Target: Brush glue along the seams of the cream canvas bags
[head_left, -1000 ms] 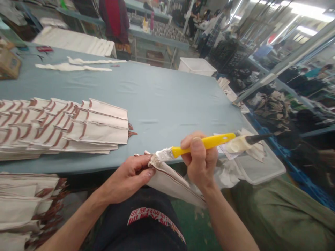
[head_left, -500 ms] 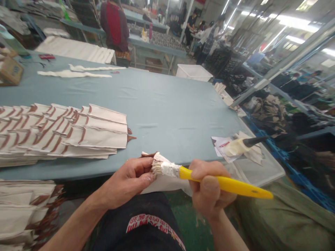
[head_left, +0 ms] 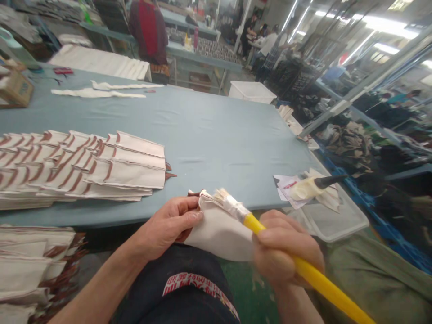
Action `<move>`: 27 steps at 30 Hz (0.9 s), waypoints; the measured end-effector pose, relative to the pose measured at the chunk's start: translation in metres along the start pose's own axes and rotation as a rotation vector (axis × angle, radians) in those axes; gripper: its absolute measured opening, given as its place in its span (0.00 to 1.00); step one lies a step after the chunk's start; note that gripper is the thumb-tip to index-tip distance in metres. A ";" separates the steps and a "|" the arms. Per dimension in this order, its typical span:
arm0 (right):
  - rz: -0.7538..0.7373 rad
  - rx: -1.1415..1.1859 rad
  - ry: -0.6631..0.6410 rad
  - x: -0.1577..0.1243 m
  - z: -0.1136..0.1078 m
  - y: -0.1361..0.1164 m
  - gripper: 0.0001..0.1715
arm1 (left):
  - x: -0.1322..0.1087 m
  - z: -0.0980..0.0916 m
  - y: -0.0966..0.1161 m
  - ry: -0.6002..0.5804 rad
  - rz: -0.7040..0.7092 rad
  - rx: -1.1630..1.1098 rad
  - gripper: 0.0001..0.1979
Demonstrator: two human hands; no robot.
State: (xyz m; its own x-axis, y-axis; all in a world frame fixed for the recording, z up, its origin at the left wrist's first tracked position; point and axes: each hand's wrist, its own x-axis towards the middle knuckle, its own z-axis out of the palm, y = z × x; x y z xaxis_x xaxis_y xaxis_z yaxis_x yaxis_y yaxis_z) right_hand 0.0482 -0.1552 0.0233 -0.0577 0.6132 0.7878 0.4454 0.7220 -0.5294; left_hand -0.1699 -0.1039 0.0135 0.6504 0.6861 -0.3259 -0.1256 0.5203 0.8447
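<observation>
My left hand [head_left: 172, 225] pinches the end of a cream fabric piece [head_left: 222, 231] that has a brown edge, just off the front edge of the table. The piece hangs down to the right, above my lap. In my right hand [head_left: 286, 247] is a paintbrush [head_left: 251, 222] with a long yellow handle, gripped near the ferrule. White stuff coats the ferrule, and the bristles lie at the upper edge of the fabric, right of my left fingertips. Whether the bristles touch it is hard to tell.
Overlapping cream pieces with brown edges [head_left: 131, 173] cover the left of the blue-grey table [head_left: 229, 135]. More pieces [head_left: 23, 265] lie lower left. A black-handled tool [head_left: 310, 188] rests at right over a clear bin [head_left: 347, 225]. A person [head_left: 148, 31] is beyond the table.
The brush has swung to point up and left, its bristles moving away from my left fingers along the fabric edge. More of the hanging fabric shows now.
</observation>
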 end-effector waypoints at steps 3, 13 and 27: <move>-0.129 0.022 -0.030 0.005 0.010 0.003 0.11 | -0.001 -0.001 0.000 0.011 0.018 0.033 0.24; -0.151 0.027 -0.110 0.017 0.005 0.006 0.11 | 0.002 0.009 0.005 0.056 0.023 -0.022 0.25; 0.015 0.078 0.001 0.019 0.006 0.023 0.15 | 0.010 0.013 0.007 0.052 0.065 0.102 0.22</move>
State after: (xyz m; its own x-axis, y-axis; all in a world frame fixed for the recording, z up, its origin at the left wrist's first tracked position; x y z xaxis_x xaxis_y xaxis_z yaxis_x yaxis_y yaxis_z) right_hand 0.0514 -0.1255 0.0239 -0.0510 0.6238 0.7799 0.3749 0.7358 -0.5640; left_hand -0.1545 -0.0995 0.0213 0.6036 0.7432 -0.2886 -0.0878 0.4217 0.9025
